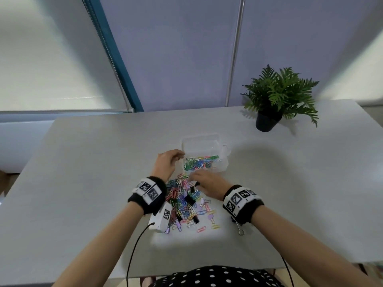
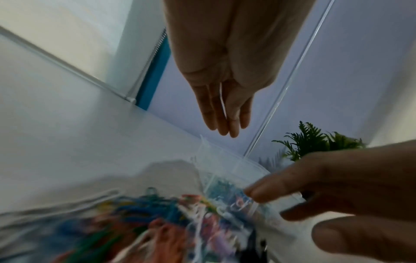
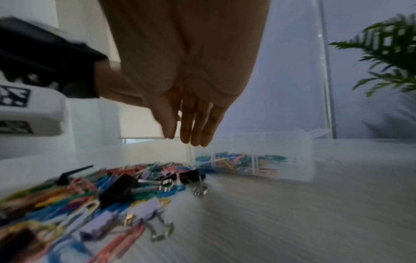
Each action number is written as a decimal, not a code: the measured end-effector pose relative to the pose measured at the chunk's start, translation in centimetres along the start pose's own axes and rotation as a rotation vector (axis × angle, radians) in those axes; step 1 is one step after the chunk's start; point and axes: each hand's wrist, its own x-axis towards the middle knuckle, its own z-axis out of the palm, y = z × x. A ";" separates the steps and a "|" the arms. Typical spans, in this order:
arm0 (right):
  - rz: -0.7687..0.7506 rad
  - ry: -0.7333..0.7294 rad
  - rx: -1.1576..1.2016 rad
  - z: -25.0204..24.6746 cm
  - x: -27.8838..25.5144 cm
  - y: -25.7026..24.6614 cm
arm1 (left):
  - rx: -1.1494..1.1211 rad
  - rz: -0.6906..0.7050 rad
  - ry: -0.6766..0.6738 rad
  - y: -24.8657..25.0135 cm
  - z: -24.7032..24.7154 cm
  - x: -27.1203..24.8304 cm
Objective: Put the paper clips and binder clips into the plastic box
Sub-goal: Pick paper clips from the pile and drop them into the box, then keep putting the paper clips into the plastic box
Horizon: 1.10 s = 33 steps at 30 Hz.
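Observation:
A clear plastic box (image 1: 224,165) stands mid-table with its lid (image 1: 201,141) open behind it and colourful paper clips (image 1: 200,162) inside. In front of it lies a pile of paper clips (image 1: 180,200) mixed with black binder clips (image 1: 189,200) and purple ones (image 3: 144,211). My left hand (image 1: 180,155) hovers at the box's left edge. A thin white paper clip (image 2: 223,99) sits pinched between its fingers. My right hand (image 1: 192,179) hangs over the far end of the pile, just before the box (image 3: 297,160). Its fingers (image 3: 195,135) point down straight and hold nothing I can see.
A potted fern (image 1: 277,94) in a black pot stands at the back right of the grey table (image 1: 83,172). A loose binder clip (image 1: 240,229) lies under my right wrist. Cables run from both wrists toward the near table edge.

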 end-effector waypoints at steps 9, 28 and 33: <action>-0.030 -0.196 -0.351 3.4 -0.5 -0.3 | 0.483 0.031 -0.351 -3.8 2.8 -8.6; 0.217 -0.087 -0.270 3.2 0.5 -0.4 | 0.460 -0.138 -0.297 -0.6 3.6 -2.3; 0.237 -0.047 -0.204 3.3 -0.9 0.0 | 0.536 -0.040 -0.268 -0.6 4.6 -4.1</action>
